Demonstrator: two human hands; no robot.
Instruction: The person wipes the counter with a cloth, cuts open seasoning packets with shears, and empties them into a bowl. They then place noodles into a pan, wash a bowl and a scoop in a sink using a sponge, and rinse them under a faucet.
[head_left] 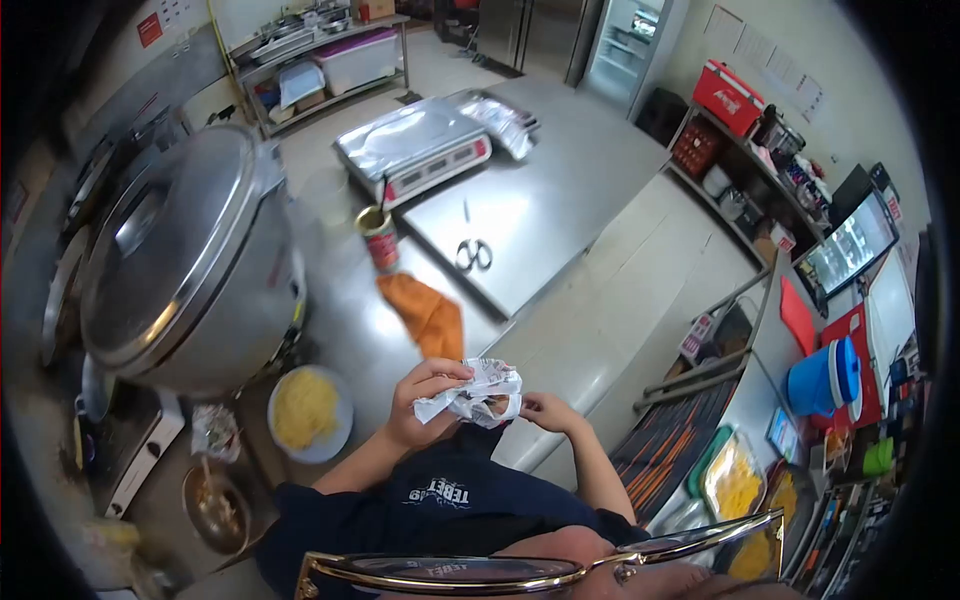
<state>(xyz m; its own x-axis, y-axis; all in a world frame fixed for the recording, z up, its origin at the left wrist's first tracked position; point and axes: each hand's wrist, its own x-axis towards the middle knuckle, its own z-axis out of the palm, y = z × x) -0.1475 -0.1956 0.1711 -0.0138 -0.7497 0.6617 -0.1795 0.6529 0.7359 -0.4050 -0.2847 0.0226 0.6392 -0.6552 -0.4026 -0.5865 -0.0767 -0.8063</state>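
Observation:
My left hand (425, 395) is closed around a crumpled white printed paper packet (488, 380), held up in front of my dark shirt. The packet has a gap on its near side, with something brownish showing inside that I cannot make out. My right hand (550, 411) has its fingers pinched at the packet's right edge. Just beyond the left hand an orange cloth (425, 312) lies on the steel table. Behind the cloth stands an opened tin can (378, 238) with a dark handle sticking out. A plate of yellow shredded food (310, 412) sits left of my hands.
Black-handled scissors (474, 254) lie on a steel board (540, 235), near a digital scale (415, 145). A large lidded pot (190, 260) stands at left, with a pan of food (216, 510) nearer me. At right are a blue bucket (822, 380) and a tray of yellow food (735, 480).

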